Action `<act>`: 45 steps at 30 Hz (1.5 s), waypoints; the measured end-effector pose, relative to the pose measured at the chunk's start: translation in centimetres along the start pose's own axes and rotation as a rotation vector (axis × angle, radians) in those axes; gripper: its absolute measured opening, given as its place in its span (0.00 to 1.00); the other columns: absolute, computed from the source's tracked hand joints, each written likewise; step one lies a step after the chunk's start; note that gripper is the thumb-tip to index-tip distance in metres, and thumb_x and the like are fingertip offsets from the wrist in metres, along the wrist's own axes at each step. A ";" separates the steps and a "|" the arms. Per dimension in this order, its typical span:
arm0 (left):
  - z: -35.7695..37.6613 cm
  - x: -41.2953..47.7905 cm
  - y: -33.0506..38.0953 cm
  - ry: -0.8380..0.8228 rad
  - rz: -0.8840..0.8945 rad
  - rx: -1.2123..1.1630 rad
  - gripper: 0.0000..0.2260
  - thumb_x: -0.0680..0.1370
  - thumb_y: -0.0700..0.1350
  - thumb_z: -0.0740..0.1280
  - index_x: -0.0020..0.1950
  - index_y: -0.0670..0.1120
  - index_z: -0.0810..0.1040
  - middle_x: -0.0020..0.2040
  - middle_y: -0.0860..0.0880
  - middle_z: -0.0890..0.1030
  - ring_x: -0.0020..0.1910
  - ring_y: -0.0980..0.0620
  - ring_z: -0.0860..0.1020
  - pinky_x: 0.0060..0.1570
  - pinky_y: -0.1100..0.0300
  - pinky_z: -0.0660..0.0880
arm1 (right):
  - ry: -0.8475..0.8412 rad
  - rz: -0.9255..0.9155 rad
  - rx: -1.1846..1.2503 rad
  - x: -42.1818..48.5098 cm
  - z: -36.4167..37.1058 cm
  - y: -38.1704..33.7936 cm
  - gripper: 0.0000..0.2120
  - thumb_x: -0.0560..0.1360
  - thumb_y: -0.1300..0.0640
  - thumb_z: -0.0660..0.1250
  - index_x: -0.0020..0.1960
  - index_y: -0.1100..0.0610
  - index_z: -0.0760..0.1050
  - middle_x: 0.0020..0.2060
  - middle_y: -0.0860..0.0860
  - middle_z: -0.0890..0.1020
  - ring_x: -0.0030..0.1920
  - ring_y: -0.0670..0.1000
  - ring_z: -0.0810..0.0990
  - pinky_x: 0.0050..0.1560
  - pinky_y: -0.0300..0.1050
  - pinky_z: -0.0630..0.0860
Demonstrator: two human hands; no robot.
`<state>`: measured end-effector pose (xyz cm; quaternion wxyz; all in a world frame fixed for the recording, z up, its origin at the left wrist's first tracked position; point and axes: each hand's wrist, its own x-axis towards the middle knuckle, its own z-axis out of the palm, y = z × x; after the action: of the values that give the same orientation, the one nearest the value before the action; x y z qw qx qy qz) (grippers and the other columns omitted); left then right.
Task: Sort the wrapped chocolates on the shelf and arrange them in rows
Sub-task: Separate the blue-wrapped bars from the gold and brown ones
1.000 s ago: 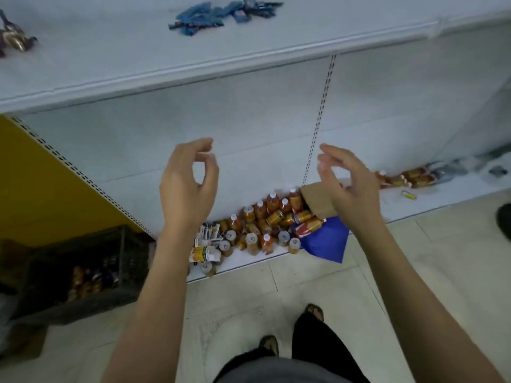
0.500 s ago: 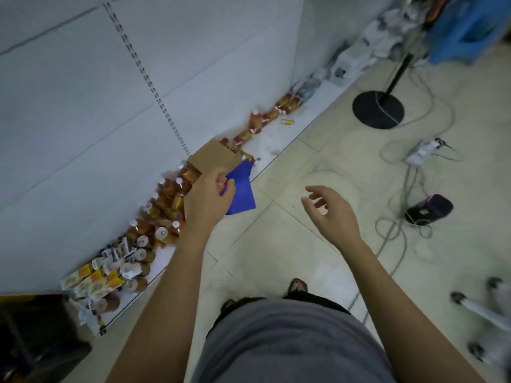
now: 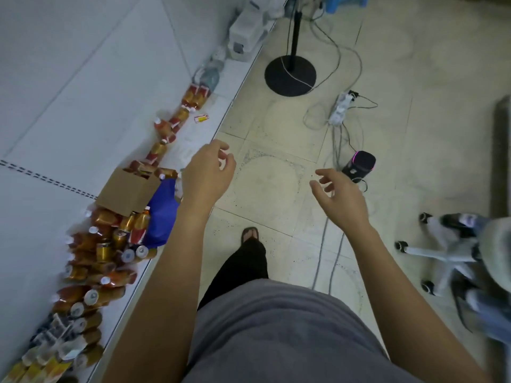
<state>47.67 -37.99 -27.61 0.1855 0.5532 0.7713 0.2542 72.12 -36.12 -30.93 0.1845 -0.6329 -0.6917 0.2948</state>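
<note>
Left hand: held in the air, fingers loosely curled, nothing is gripped.
Right hand: fingers relaxed and half spread, nothing is gripped.
Wrapped chocolates: not seen here; only bottles are seen on the low shelf, left.
Handling: judged light and small, with slippery wrappers; they are best pinched gently across the body.

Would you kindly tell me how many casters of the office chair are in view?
3: the upper caster, the leftmost caster and the lower caster; more may be hidden under the office chair seat.
</note>
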 end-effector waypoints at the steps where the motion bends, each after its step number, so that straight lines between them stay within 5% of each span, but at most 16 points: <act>1: 0.4 1.6 0.8 0.002 0.007 -0.007 0.12 0.78 0.48 0.59 0.60 0.47 0.73 0.52 0.50 0.79 0.48 0.52 0.77 0.45 0.54 0.76 | 0.000 0.012 0.005 1.4 -0.4 0.5 0.15 0.76 0.48 0.61 0.61 0.51 0.73 0.51 0.48 0.78 0.46 0.46 0.75 0.44 0.44 0.71; 7: 2.9 14.0 4.9 0.048 -0.002 -0.127 0.11 0.78 0.47 0.61 0.58 0.47 0.75 0.47 0.54 0.77 0.45 0.53 0.77 0.48 0.54 0.75 | 0.067 0.080 0.133 12.5 -3.6 2.5 0.15 0.75 0.49 0.62 0.60 0.52 0.74 0.49 0.49 0.79 0.46 0.47 0.77 0.49 0.46 0.75; 16: 5.8 33.7 14.2 0.087 0.046 -0.251 0.10 0.77 0.45 0.62 0.57 0.44 0.76 0.47 0.52 0.78 0.42 0.55 0.75 0.44 0.65 0.70 | 0.224 0.104 0.308 31.2 -12.1 1.6 0.11 0.76 0.53 0.64 0.57 0.52 0.75 0.43 0.41 0.77 0.43 0.37 0.76 0.41 0.24 0.69; 23: 6.3 45.4 17.9 0.208 0.041 -0.268 0.10 0.77 0.45 0.63 0.56 0.45 0.77 0.48 0.52 0.78 0.44 0.57 0.76 0.41 0.73 0.69 | 0.191 -0.001 0.432 45.7 -14.0 -0.2 0.10 0.76 0.52 0.63 0.57 0.50 0.75 0.43 0.40 0.77 0.44 0.38 0.76 0.42 0.25 0.70; 33: -1.2 54.2 17.5 0.700 -0.182 -0.106 0.10 0.76 0.45 0.62 0.55 0.44 0.77 0.45 0.54 0.77 0.39 0.58 0.74 0.43 0.69 0.70 | -0.260 -0.531 0.446 65.6 -12.5 -13.1 0.10 0.76 0.54 0.63 0.57 0.51 0.75 0.43 0.39 0.77 0.42 0.36 0.76 0.43 0.26 0.71; 38: -8.7 53.7 15.9 0.906 -0.259 0.100 0.13 0.77 0.48 0.60 0.57 0.44 0.76 0.46 0.55 0.76 0.42 0.60 0.73 0.42 0.75 0.67 | -0.461 -0.851 0.483 69.0 -8.8 -24.0 0.11 0.76 0.52 0.63 0.57 0.52 0.75 0.42 0.38 0.76 0.41 0.35 0.76 0.45 0.30 0.73; 45: -21.3 52.5 11.6 1.048 -0.262 0.409 0.14 0.77 0.49 0.59 0.57 0.42 0.75 0.47 0.51 0.78 0.41 0.62 0.73 0.46 0.65 0.71 | -0.547 -1.280 0.574 68.5 -4.8 -41.0 0.12 0.76 0.52 0.63 0.57 0.53 0.75 0.44 0.46 0.78 0.42 0.45 0.77 0.47 0.39 0.75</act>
<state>27.64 10.81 -3.93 -0.3024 0.2780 0.8556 0.3149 34.71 31.06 -9.10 0.2992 0.0617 -0.8417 0.4453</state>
